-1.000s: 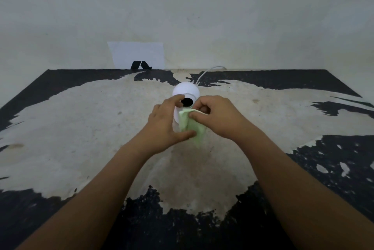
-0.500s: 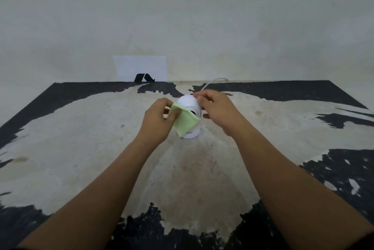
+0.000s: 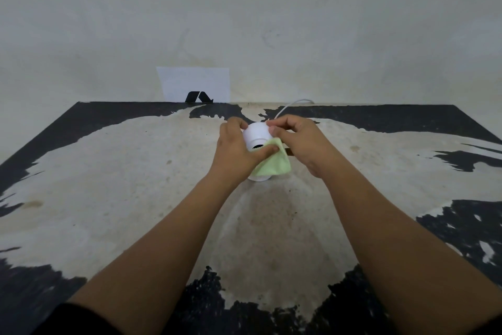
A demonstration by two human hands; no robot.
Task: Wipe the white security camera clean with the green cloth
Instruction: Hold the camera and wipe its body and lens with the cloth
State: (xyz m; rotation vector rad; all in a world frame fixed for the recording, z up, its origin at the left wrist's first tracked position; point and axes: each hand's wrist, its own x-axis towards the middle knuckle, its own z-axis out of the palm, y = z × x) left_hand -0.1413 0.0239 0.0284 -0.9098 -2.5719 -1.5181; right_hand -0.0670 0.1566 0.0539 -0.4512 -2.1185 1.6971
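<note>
Since the earlier frame, the green cloth (image 3: 273, 163) has slipped down from the camera's head to cover its lower front, and the left thumb has dropped with it. A small white security camera (image 3: 256, 133), with a round head on a short base, stands upright near the middle of the counter (image 3: 108, 171). The left hand (image 3: 235, 148) wraps the camera's left side, fingers curled behind the head, thumb pressing the cloth against the body just below the dark lens. The right hand (image 3: 296, 142) is closed around the camera's right side, fingertips pinched on the top of the head, and the cloth's edge runs under it.

The camera looks light, smooth and a little slippery, so it probably wants steadying at the base or head while the soft, limp cloth does the rubbing. The lens likely deserves a gentle touch.

A thin white cable (image 3: 292, 104) curves away behind the camera towards the wall (image 3: 244, 22), where a white sheet of paper (image 3: 194, 83) leans. The counter's dark coating is badly worn.
</note>
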